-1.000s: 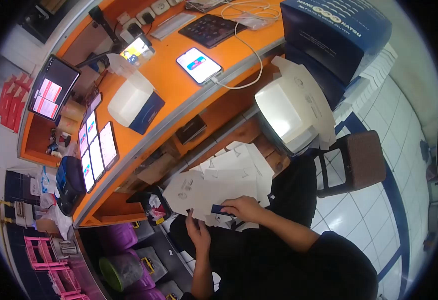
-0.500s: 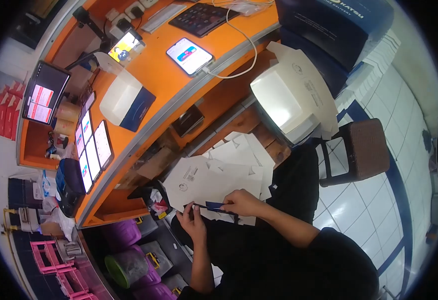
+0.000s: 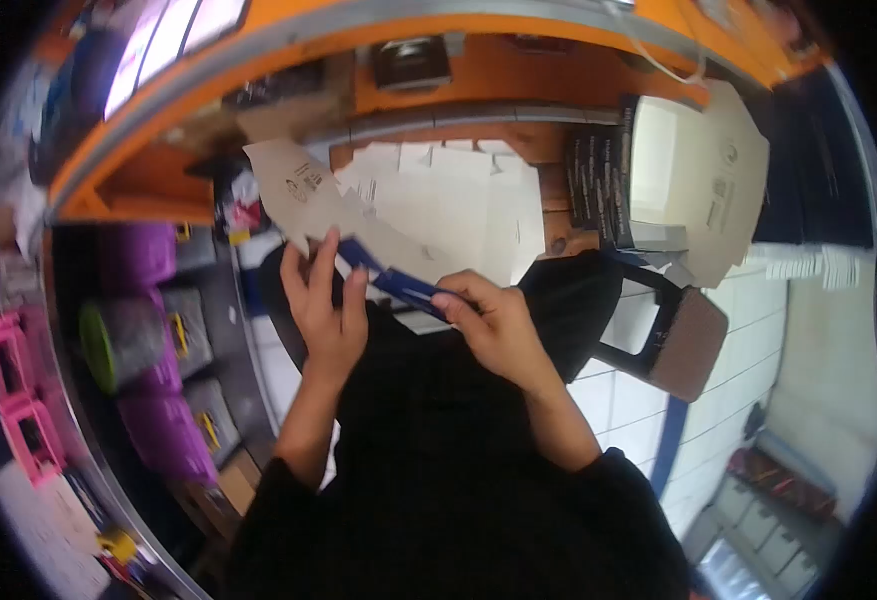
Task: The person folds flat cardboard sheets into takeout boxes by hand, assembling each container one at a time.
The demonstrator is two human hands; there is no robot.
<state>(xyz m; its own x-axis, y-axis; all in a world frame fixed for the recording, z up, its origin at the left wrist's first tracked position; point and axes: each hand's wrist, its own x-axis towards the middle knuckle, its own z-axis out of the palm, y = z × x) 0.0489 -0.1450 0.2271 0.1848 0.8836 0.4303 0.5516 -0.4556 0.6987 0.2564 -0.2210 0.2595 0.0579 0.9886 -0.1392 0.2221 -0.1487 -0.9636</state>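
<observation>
A flat cardboard box blank (image 3: 303, 190), white with small print inside and navy outside, tilts over my lap. My right hand (image 3: 498, 325) pinches its folded navy edge (image 3: 408, 288) between thumb and fingers. At the blank's left end, my left hand (image 3: 325, 310) has its fingers stretched and spread, the tips at the cardboard's edge. Beyond lie more flat white box blanks (image 3: 468, 200), overlapping in front of my knees.
An open box (image 3: 658, 170) with printed flaps stands at right beside a dark stack of folded boxes (image 3: 588, 180). A brown-seated stool (image 3: 693, 345) is right of my leg. Purple bins (image 3: 163, 435) line the left. An orange counter (image 3: 518, 85) curves across the top.
My view has swung down and round toward my lap. The blank has lifted and tilted at its left end, and my left fingers have spread. My right hand keeps its pinch.
</observation>
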